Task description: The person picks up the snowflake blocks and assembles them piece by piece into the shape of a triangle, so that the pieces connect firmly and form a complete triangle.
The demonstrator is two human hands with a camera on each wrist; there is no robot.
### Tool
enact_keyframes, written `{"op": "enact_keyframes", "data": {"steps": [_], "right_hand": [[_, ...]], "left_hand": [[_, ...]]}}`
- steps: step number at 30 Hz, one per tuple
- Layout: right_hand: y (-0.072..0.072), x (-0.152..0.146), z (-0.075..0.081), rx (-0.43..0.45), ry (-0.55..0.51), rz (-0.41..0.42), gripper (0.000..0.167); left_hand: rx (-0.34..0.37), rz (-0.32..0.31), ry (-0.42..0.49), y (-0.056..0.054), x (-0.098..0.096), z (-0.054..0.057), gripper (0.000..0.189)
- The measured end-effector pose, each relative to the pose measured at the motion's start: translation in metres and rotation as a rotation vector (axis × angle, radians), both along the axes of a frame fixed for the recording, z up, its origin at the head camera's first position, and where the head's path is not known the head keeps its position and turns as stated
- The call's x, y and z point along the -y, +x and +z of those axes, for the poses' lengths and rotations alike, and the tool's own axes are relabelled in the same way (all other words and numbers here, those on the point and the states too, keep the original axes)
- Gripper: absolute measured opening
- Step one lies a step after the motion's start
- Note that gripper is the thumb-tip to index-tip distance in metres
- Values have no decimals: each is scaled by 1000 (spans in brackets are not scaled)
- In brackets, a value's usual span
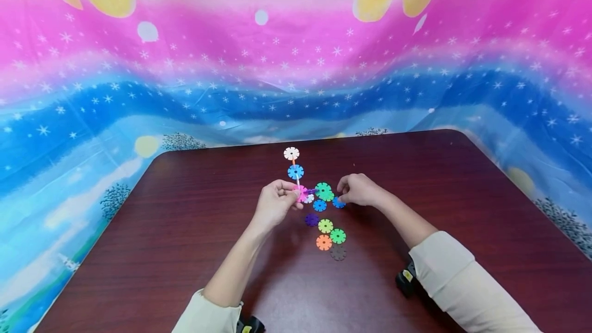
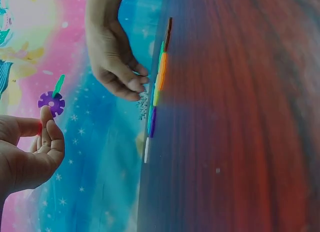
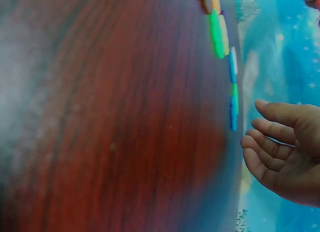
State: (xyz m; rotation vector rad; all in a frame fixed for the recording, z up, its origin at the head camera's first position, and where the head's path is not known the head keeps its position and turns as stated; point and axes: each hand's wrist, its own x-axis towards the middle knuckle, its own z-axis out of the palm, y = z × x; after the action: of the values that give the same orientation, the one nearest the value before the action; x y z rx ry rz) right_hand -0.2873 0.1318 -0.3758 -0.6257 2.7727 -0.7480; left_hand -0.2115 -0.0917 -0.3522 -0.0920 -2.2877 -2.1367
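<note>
My left hand [image 1: 275,203] pinches a pink notched plastic disc [image 1: 302,193] between thumb and fingers. That disc is part of a joined chain: a white disc [image 1: 291,153] stands at its far end, then a blue disc [image 1: 296,171]. On the other side a purple disc [image 2: 51,103] carries a green disc [image 2: 59,85], seen edge-on in the left wrist view. My right hand [image 1: 362,189] hovers over the table beside a loose blue disc [image 1: 339,203]. In the right wrist view its fingers [image 3: 270,152] are loosely bent, with nothing between them.
Several loose discs lie flat on the dark wooden table [image 1: 208,251]: a second blue disc [image 1: 320,205], a dark purple one [image 1: 312,219], a yellow-green one [image 1: 326,226], an orange one [image 1: 324,242] and a brown one [image 1: 338,252]. A printed curtain [image 1: 277,66] hangs behind.
</note>
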Motion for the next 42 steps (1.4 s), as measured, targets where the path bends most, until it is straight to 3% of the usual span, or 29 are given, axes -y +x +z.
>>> {"op": "enact_keyframes", "data": {"steps": [9,26,37,42], "right_hand": [[-7,3,-11,5,99,47,25],[-2,4,-12,-12,64,46,23],[7,-3,-9,-32,-50,46,13],[17,-6,-3,-25,-173,29,10]], "left_hand": [[10,26,0,0,6,1,11],[14,21,1,1,7,2,13],[8,17,-3,0,8,0,12],[10,19,-12,0,8,0,12]]}}
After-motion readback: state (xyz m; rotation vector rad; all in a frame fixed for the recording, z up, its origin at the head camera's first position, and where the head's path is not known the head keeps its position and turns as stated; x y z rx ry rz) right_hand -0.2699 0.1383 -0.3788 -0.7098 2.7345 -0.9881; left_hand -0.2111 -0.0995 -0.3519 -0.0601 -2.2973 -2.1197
